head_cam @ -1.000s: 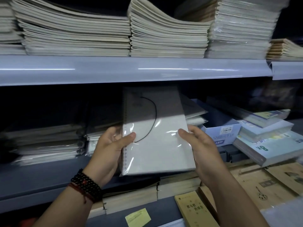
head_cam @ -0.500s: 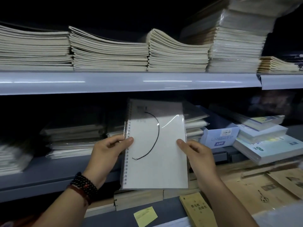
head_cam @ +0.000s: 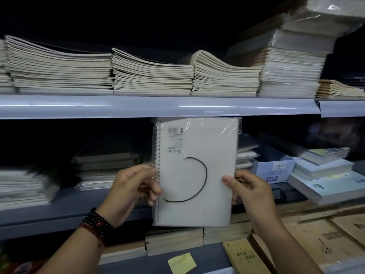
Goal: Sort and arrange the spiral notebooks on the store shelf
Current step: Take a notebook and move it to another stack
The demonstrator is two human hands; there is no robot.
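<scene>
I hold a white spiral notebook (head_cam: 197,171) upright in front of the middle shelf; it is wrapped in clear plastic, with a barcode label near its top and a loose black elastic cord across the cover. My left hand (head_cam: 134,186) grips its spiral edge, thumb on the cover. My right hand (head_cam: 250,192) grips the opposite long edge. Behind it on the middle shelf (head_cam: 75,202) lie dim stacks of wrapped notebooks (head_cam: 106,171). The notebook's top edge reaches the front lip of the upper shelf (head_cam: 158,105).
The upper shelf carries several stacks of thin pale notebooks (head_cam: 152,76) and a tall wrapped pile (head_cam: 292,62). A pale blue box (head_cam: 274,169) and blue-covered pads (head_cam: 327,186) sit at right. Brown booklets (head_cam: 246,256) and a yellow sticky note (head_cam: 181,262) lie below.
Both hands have raised the notebook from lying tilted over the shelf stacks to standing upright, nearer the upper shelf lip. The camera view has tilted upward.
</scene>
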